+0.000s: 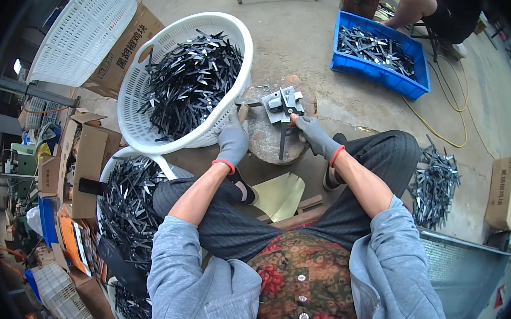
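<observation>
My left hand [234, 142], in a grey glove with a red cuff, is closed around a tool with a wooden handle [243, 113] and a dark metal head, which looks like a hammer. My right hand [317, 135], gloved the same way, pinches a dark pair of scissors [283, 138] with bare-looking fingertips. The scissors lie over a small metal block [274, 116] fixed on a round stump [259, 141]. One long dark part hangs toward me over the stump's near side; the fingers partly cover the joint.
Left of the stump stands a white basket [245, 37] heaped with black scissors; a second white basket [166, 164] is nearer. A blue crate [375, 73] holds more, and a pile [434, 184] lies on the floor at right. Another person [418, 12] sits at far right. Cardboard boxes [91, 157] crowd the left.
</observation>
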Available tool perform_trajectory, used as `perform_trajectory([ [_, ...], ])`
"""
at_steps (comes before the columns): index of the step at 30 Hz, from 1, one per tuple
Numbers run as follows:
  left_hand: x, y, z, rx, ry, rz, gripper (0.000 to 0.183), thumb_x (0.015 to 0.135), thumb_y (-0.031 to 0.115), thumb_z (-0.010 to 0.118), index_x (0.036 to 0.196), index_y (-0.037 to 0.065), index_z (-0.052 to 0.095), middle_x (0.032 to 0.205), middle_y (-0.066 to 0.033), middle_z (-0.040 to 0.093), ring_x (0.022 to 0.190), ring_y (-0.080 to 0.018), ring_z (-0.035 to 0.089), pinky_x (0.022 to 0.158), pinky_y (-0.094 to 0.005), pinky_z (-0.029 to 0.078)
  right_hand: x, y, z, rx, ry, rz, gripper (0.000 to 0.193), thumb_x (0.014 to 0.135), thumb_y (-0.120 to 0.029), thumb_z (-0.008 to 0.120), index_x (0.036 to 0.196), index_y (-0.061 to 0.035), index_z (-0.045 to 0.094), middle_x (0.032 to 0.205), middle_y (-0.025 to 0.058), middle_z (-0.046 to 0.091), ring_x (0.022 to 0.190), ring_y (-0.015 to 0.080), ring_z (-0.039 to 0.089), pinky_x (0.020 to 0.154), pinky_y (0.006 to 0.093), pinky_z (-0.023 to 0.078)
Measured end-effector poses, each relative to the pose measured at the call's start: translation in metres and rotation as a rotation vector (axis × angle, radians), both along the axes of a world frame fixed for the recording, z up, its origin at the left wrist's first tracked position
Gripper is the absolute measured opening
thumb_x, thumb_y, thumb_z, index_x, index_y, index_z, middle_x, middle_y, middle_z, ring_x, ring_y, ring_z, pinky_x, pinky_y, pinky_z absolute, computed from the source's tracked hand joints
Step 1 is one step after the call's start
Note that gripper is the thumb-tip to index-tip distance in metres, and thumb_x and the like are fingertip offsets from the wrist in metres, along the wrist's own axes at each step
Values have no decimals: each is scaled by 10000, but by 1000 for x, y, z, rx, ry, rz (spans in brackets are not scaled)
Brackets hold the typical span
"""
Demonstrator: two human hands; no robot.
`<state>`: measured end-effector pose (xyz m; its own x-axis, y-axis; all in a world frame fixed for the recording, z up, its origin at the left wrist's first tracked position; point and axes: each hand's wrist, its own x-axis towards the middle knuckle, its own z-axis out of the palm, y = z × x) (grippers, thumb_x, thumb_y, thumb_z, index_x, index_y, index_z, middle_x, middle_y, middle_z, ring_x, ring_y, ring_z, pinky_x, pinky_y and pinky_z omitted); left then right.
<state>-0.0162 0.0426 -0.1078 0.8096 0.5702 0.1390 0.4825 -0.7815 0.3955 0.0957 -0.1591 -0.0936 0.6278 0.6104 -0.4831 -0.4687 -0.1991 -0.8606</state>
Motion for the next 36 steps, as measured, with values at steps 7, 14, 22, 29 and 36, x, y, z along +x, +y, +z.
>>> perform_trajectory([
  [7,12,-19,47,-110,-125,-288,331,883,312,471,917,-8,545,695,-166,562,587,-303,559,548,-423,449,12,4,42,183,6,-119,402,893,-422,494,901,-38,612,634,-11,515,441,49,375,393,207,261],
  [14,1,-54,98,-1103,67,-200,382,921,378,379,798,53,537,590,4,478,426,-57,386,377,-201,318,0,15,81,652,-38,21,523,902,-424,463,1232,-18,457,1075,106,575,1001,168,556,876,299,428],
  [22,9,-53,107,-961,205,-505,396,934,381,389,907,25,561,628,-7,496,511,-101,486,471,-247,413,-16,32,94,519,-260,-163,209,878,-246,548,946,-48,541,734,28,585,667,106,551,575,255,428],
  [29,7,-39,97,-791,356,-457,345,891,343,466,974,26,572,726,-72,576,641,-142,567,577,-274,470,-1,40,89,221,-665,-406,173,839,-162,614,796,-7,551,604,1,502,567,57,425,505,240,381],
  [36,5,-39,88,-596,366,-556,314,896,325,470,956,33,572,678,-71,567,624,-142,555,576,-286,451,2,40,83,175,-717,-404,195,836,-177,613,810,6,552,609,33,503,583,63,416,526,247,397],
])
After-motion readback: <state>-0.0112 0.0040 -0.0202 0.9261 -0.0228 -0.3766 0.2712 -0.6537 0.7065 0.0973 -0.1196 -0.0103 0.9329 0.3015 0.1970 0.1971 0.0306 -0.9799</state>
